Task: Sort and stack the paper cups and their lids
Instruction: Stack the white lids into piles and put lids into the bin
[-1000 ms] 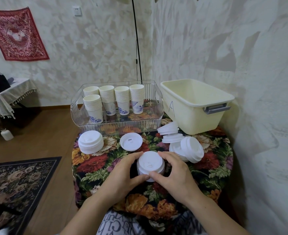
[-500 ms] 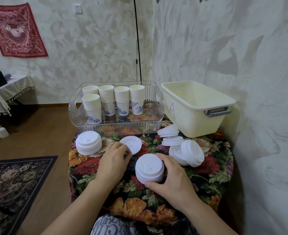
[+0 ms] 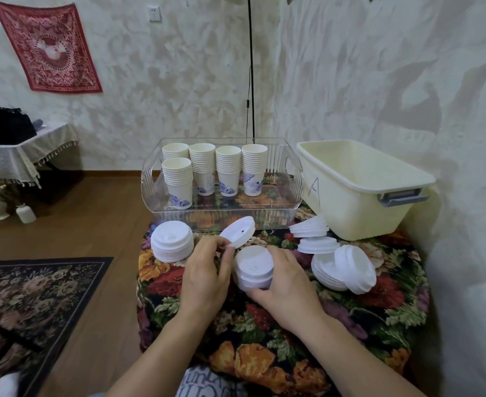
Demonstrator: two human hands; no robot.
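My left hand (image 3: 204, 277) pinches a single white lid (image 3: 238, 231) by its near edge, tilted up toward the clear tray (image 3: 221, 209) of stacked paper cups (image 3: 213, 171). My right hand (image 3: 286, 285) curls around a short lid stack (image 3: 254, 267), upright on the floral tablecloth (image 3: 379, 319). More lids (image 3: 342, 265) lie beside a cream bin (image 3: 359, 187); another stack (image 3: 172, 240) stands left, before a mottled wall.
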